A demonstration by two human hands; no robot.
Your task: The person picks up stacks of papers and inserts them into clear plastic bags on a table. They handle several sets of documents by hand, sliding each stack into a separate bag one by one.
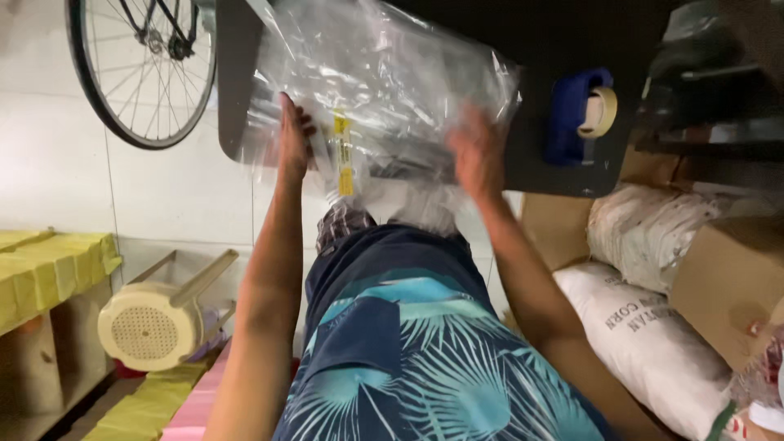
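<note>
I see my left hand (292, 143) flat on the left end of a clear plastic bag (384, 86), fingers spread, and my right hand (478, 155), blurred, pressed on its right end; whether either hand pinches the film I cannot tell. The bag lies on a dark table (563, 175), long axis running left to right. A narrow yellow label (343, 159) stands upright near the left hand. Right of the bag sits a blue tape dispenser (576, 114). Below right lie a white sack (645, 343) and a cardboard box (727, 278).
</note>
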